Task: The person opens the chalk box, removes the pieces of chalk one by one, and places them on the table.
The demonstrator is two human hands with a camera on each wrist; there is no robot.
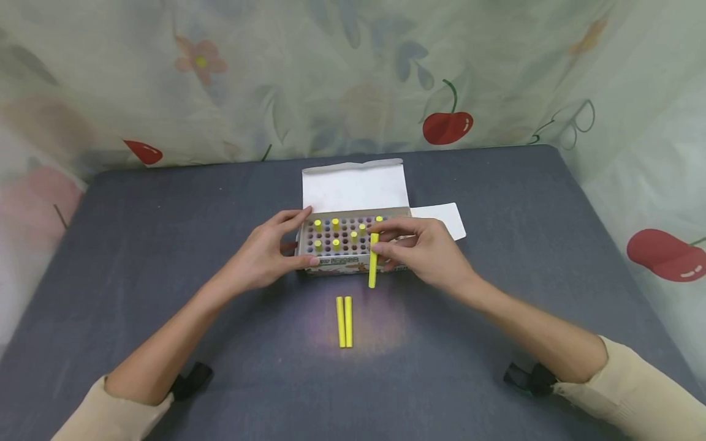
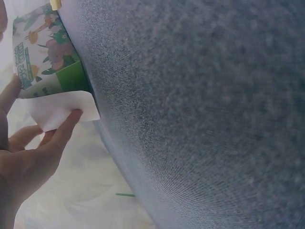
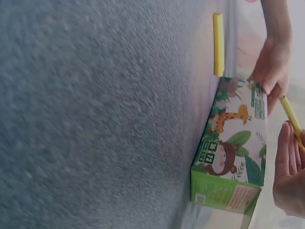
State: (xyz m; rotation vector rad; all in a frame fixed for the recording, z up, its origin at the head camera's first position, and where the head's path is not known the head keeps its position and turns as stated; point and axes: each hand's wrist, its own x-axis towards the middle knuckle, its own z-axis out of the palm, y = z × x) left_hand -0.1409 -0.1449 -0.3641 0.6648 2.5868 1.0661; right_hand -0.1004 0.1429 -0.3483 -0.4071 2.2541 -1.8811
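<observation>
A printed cardboard box (image 1: 343,264) stands with its lid (image 1: 355,188) folded back, showing an insert full of round holes. Several yellow sticks (image 1: 335,225) that look like chalk poke up from it. My left hand (image 1: 267,254) holds the box's left end, thumb at the front edge and fingers reaching to the back; the left wrist view shows a fingertip on a white end flap (image 2: 62,107). Over the box's right part, my right hand (image 1: 427,248) pinches a yellow chalk stick (image 1: 373,266) between thumb and fingers. The stick points down past the box's front edge.
Two more yellow sticks (image 1: 348,321) lie side by side on the dark cloth-covered table (image 1: 248,367), in front of the box. Another white flap (image 1: 444,217) spreads out to the right. Behind the table hangs a patterned curtain (image 1: 342,92).
</observation>
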